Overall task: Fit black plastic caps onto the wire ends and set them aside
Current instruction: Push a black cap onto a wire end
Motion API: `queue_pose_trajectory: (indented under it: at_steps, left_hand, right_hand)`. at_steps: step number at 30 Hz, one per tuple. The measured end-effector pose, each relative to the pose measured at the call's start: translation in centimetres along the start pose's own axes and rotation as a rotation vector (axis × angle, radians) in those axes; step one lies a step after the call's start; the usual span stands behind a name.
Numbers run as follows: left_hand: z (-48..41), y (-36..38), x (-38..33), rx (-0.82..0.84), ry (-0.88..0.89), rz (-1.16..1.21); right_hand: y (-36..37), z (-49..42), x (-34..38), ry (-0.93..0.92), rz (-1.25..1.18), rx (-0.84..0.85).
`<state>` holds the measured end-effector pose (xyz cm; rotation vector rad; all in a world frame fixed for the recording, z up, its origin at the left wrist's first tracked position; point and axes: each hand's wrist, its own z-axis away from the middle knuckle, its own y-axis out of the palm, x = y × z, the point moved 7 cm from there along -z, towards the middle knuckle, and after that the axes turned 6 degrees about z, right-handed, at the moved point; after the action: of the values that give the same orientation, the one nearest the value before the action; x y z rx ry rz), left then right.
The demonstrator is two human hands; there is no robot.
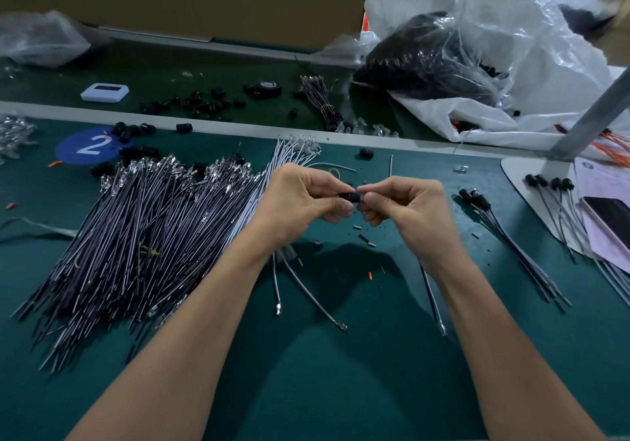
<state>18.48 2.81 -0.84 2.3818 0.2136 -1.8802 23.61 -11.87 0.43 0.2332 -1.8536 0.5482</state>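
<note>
Black cap (351,197): we find it at mid-table, raised above the mat, caught between the two hands.
Left hand (303,201): we list it as grasping the black cap, thumb and forefinger pinched on its left end, the other fingers curled under.
Right hand (402,212): we list it as pinching too, thumb and forefinger closed at the cap's right end; the wire tip itself is hidden by the fingers.
Held wire (431,297): we see it trail from under the right wrist toward the near edge, a metal terminal at its free end.
Loose wires (278,287): we count two hanging out below the left wrist.
Wire pile (143,236): a large fanned heap, left of the hands.
Capped wires (504,236): a small group on the right, well apart from the pile, caps at the far end.
Spare caps (134,130): we note them scattered far left, near a blue disc marked 2 (89,145).
Green mat (341,372): we record it under all of the above.
Plastic bag (443,62): far right, full of dark parts.
Tape roll (269,88): far, beyond the grey rail.
White device (104,92): far left.
Phone (610,215): right edge, lying on papers.
</note>
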Motion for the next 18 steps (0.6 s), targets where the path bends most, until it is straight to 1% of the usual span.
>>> queue_pose_trajectory:
  at_steps: [5, 11, 14, 18]
  left_hand:
    - [0.1, 0.6, 0.1, 0.025, 0.0, -0.026]
    - [0.2, 0.6, -0.2, 0.01, 0.02, -0.003]
    - [0.3, 0.6, -0.6, 0.002, 0.023, 0.037]
    - [0.4, 0.5, -0.9, -0.017, 0.022, 0.138]
  right_hand:
    - [0.2, 0.1, -0.5, 0.03, -0.028, 0.043]
    - [0.4, 0.1, -0.7, 0.043, -0.1, 0.054]
    - [0.4, 0.2, -0.7, 0.034, -0.139, 0.033]
    - [0.8, 0.2, 0.1, -0.038, -0.179, 0.02]
